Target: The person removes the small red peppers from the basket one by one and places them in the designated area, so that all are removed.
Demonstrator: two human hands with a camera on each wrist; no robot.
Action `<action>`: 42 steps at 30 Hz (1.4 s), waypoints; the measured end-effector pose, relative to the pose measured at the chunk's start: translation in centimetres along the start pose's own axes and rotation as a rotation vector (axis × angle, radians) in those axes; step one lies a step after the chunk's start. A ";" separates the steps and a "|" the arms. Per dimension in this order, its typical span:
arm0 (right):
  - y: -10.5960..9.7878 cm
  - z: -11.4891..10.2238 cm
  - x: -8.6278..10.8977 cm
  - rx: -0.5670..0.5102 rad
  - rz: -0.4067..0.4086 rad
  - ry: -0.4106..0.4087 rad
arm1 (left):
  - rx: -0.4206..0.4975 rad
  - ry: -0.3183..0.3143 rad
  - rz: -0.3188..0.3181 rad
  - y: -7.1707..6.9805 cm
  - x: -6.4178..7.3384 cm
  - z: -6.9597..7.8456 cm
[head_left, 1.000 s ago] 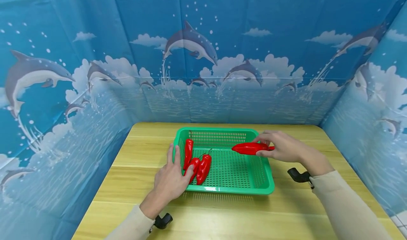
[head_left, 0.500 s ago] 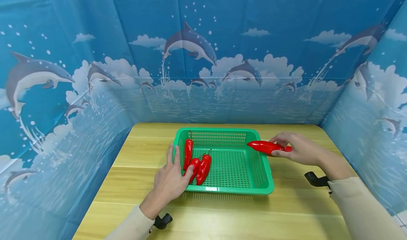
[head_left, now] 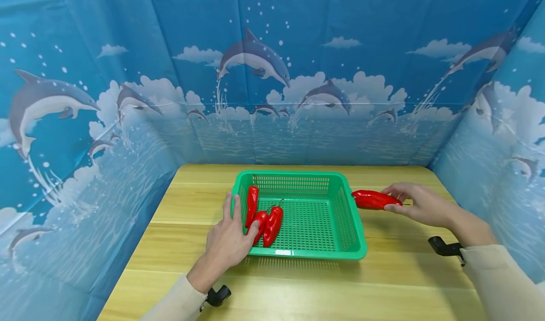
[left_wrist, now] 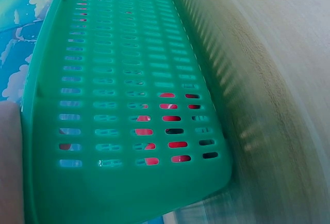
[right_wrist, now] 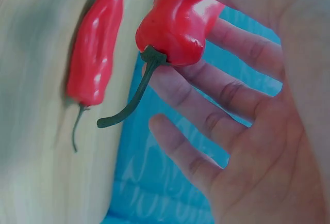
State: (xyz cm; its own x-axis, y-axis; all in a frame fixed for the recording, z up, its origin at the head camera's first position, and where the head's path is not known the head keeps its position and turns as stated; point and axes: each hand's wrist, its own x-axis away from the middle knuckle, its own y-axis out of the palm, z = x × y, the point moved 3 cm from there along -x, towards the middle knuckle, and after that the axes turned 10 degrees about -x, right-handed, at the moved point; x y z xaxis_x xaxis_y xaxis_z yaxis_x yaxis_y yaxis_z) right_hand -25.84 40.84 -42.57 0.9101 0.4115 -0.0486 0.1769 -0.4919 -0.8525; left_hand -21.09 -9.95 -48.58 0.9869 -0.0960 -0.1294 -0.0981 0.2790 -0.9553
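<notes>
My right hand (head_left: pixel 426 205) pinches a glossy red pepper (head_left: pixel 369 199) between thumb and fingers, right of the green basket (head_left: pixel 359 226). In the right wrist view the pepper's thick green stem (right_wrist: pixel 131 100) hangs free. A second red pepper (right_wrist: pixel 93 53) with a thin stem lies on the wood beside that hand; in the head view it is hidden or overlapped. My left hand (head_left: pixel 230 238) rests at the basket's front left corner, fingers fairly straight over the left rim, thumb over the peppers inside. Three red peppers lie there: one at the left wall (head_left: pixel 252 205), one partly under the thumb (head_left: pixel 260 219), one beside it (head_left: pixel 273 226).
The basket stands on a yellow wooden table (head_left: pixel 298 288). Blue dolphin-print sheets (head_left: pixel 272 136) rise behind the table and on both sides. A black wrist mount (head_left: pixel 219 296) sits on the left sleeve, another mount (head_left: pixel 444 246) on the right.
My right hand has moved right, carrying its pepper from above the basket, across the right rim, to the table side. The left hand, the basket and the peppers inside stay put.
</notes>
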 end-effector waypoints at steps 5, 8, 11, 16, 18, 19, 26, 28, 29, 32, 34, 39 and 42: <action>0.2 1.3 0.5 -0.004 0.000 0.042 | 0.001 -0.004 -0.006 0.0 0.0 0.0; 0.5 2.1 0.6 -0.009 0.000 0.048 | 0.001 -0.007 -0.010 0.0 0.1 0.0; 1.0 2.9 0.7 0.017 0.000 0.036 | 0.000 -0.008 -0.010 0.0 0.0 0.0; 2.3 4.0 0.8 0.083 -0.003 -0.001 | -0.002 -0.005 -0.012 0.1 0.0 -0.1; 2.8 4.4 0.6 0.090 -0.006 -0.009 | -0.002 -0.008 -0.014 0.2 0.1 -0.2; 3.1 4.6 0.6 0.091 -0.008 -0.005 | -0.003 -0.010 -0.014 0.1 0.1 -0.2; 4.3 6.5 0.2 0.066 -0.004 -0.002 | 0.003 -0.013 -0.012 0.0 0.2 -0.2; 4.5 7.3 0.2 0.043 0.015 -0.043 | 0.002 -0.012 -0.015 0.0 0.2 -0.2; 4.8 8.2 0.1 0.022 0.036 -0.086 | 0.001 -0.011 -0.015 0.0 0.1 -0.2; 5.0 8.9 0.1 0.006 0.062 -0.131 | -0.004 -0.012 -0.011 0.0 0.1 -0.2; 5.0 8.7 0.1 0.020 0.064 -0.096 | 0.002 -0.013 -0.007 0.0 0.1 -0.2; 4.7 6.9 0.2 0.112 0.024 0.043 | 0.021 -0.011 -0.003 -0.1 0.1 -0.2; 4.7 6.4 0.2 0.137 0.015 0.063 | 0.021 -0.007 -0.003 -0.1 0.1 -0.2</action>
State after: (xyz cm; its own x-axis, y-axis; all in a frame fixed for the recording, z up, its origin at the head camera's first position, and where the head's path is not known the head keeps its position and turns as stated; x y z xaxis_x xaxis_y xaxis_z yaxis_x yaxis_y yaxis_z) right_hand -27.23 43.56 -49.92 0.9348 0.3535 -0.0332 0.1138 -0.3867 -0.9151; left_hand -20.98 -10.18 -48.57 0.9882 -0.0902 -0.1241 -0.0921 0.2985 -0.9500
